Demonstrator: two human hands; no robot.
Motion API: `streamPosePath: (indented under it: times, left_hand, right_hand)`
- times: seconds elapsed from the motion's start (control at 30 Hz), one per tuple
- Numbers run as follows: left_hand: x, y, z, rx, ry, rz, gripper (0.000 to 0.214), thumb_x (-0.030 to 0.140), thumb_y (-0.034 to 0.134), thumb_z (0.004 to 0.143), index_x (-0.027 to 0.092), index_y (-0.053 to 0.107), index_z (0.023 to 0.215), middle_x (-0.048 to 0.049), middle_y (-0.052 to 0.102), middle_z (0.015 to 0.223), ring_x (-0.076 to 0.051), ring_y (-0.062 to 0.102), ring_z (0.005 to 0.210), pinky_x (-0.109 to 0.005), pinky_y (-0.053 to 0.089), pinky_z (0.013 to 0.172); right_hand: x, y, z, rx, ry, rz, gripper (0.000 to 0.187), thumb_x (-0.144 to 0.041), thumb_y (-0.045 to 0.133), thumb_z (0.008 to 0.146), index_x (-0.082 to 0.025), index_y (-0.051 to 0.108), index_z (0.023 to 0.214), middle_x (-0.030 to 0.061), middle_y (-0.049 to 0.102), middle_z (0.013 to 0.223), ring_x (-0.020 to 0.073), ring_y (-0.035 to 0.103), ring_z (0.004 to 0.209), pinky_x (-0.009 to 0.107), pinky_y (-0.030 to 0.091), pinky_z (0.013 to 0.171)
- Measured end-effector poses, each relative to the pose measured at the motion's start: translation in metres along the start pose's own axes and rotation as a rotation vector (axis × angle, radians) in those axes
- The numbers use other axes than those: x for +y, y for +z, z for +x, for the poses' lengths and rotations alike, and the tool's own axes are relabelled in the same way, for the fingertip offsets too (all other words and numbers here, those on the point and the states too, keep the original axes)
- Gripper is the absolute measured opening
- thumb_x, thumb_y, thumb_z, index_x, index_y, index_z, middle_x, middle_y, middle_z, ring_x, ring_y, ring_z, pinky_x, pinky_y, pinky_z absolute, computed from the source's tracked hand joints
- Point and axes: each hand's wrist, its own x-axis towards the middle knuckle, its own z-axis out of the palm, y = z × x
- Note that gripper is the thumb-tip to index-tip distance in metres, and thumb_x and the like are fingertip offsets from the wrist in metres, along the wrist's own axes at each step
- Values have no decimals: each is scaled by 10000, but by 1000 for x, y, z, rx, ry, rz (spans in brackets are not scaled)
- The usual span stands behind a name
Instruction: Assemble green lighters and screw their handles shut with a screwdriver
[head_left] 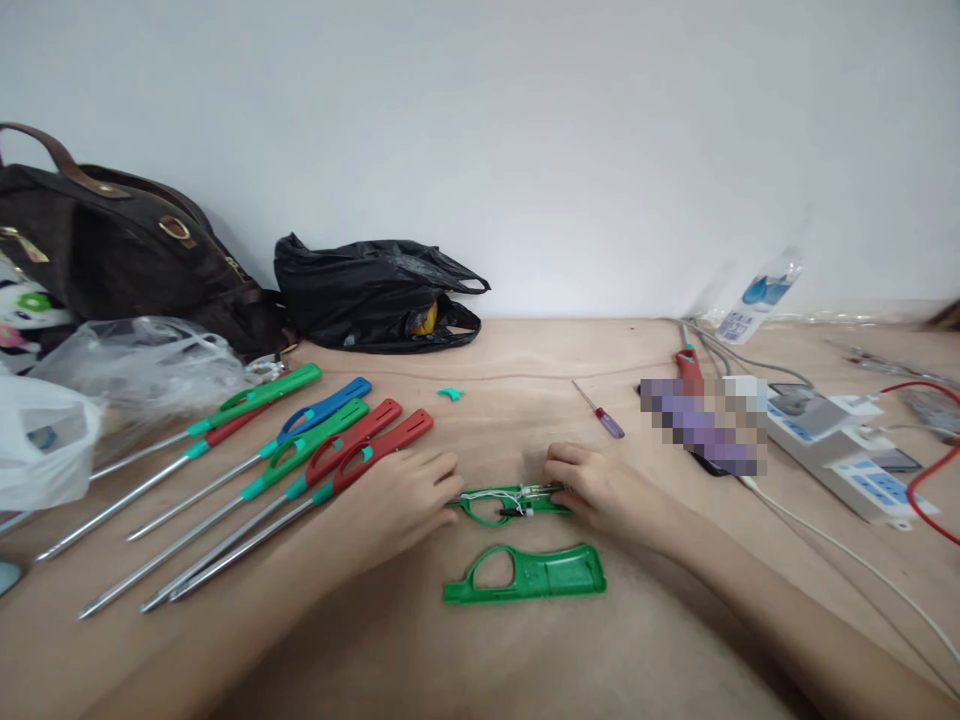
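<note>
An opened green lighter half (510, 502) with white wires and small parts inside lies on the table between my hands. My left hand (401, 500) rests knuckles-up with curled fingers, its fingertips touching the left end of that half. My right hand (596, 487) is curled too, fingers pinching the right end. The matching green cover shell (525, 575) lies flat just in front, untouched.
Several long-nosed lighters (300, 450) with green, blue and red handles lie at the left. A small screwdriver (600, 410) and a teal piece (450, 393) lie behind. A power strip (847, 450), cables, bottle (757, 295), black bag (375, 295), brown handbag (112, 240) and plastic bags ring the table.
</note>
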Motion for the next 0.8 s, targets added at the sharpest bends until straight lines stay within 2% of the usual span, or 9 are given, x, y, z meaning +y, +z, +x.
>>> streamPosePath:
  times: [0.07,0.17,0.23,0.3,0.4,0.53,0.67,0.8]
  left_hand:
    - [-10,-8,5,13,-41,-36,217,340,509,940,171,639,902,-59,648,899,-201,610,770,-291,439,646]
    - [-35,-12,19,42,-215,-74,243,255,415,964,183,644,932,-46,679,904,-197,636,831,-278,459,696]
    - [-54,-7,32,30,-358,-62,227,211,423,942,176,644,983,-60,688,993,-223,639,927,-299,477,765]
    - [-72,3,46,-11,-441,-17,240,167,435,913,166,638,1041,-80,670,1092,-240,627,993,-313,485,803]
    - [-91,22,64,-36,-436,3,291,100,486,839,156,639,1080,-106,648,1138,-262,620,1014,-329,485,818]
    - [-103,39,75,-98,-363,-14,267,77,481,828,168,680,982,-92,669,1006,-249,639,908,-317,484,767]
    - [-104,34,69,-88,-345,-40,270,68,452,843,166,677,955,-91,665,976,-232,637,876,-304,477,754]
    - [-88,17,54,-39,-327,-93,221,99,470,872,151,664,964,-88,657,1026,-224,625,955,-312,477,823]
  right_hand:
    - [0,0,0,-8,-6,-5,126,-57,540,844,-157,612,871,67,579,946,172,577,795,291,445,683]
    - [1,0,0,-2,-11,-3,115,-70,563,841,-159,620,886,68,584,946,175,581,810,292,446,695]
    - [1,0,1,7,-9,1,108,-76,577,837,-161,626,882,67,587,945,175,585,813,291,447,700]
    - [1,-1,1,4,-7,1,109,-74,583,832,-158,630,883,72,591,952,179,590,820,294,452,704]
    - [1,-1,1,-12,-6,-11,112,-78,575,838,-150,633,901,79,596,967,185,598,831,304,465,715]
    - [1,-1,0,-17,-5,-23,140,-83,583,835,-147,644,943,86,605,995,199,608,869,318,478,747]
    - [1,-3,1,-11,-4,-1,206,-65,586,827,-148,651,1004,93,611,1016,205,609,898,325,481,773]
    - [-2,-7,0,31,-18,-8,159,-92,582,846,-143,648,982,97,610,987,216,591,885,345,476,772]
